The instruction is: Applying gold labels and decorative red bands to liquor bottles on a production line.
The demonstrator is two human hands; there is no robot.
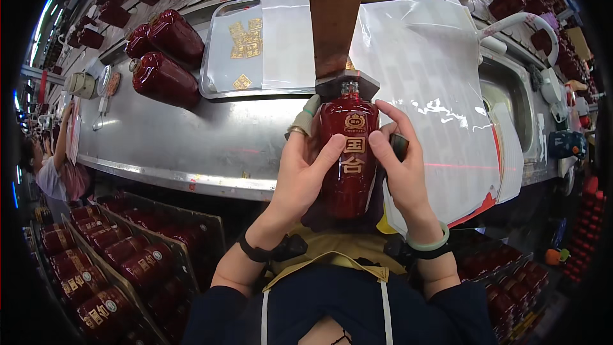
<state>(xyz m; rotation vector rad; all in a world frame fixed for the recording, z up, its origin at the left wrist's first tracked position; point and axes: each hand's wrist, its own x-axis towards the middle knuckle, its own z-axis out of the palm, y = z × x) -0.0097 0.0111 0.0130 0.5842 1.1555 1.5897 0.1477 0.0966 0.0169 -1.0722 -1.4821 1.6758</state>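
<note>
A glossy dark red bottle (351, 195) with gold characters and a gold emblem is between my hands, its clear glass neck pointing away from me. My left hand (302, 169) grips its left side, thumb on the front; a pale cover wraps the index finger. On the other side, my right hand (406, 169) has its thumb on the bottle's front and its index finger near the shoulder. Something dark shows at the right fingers. Just behind the neck is a dark angular bracket (365, 83) at the foot of a brown post (337, 19).
A metal tray (204, 76) holds gold labels (246, 39) on a sheet. Large white sheets (434, 70) cover the bench's right side, beside a sink (529, 121). Three red bottles (165, 80) lie at left. Crates of bottles (143, 268) stand below; another person (54, 176) is far left.
</note>
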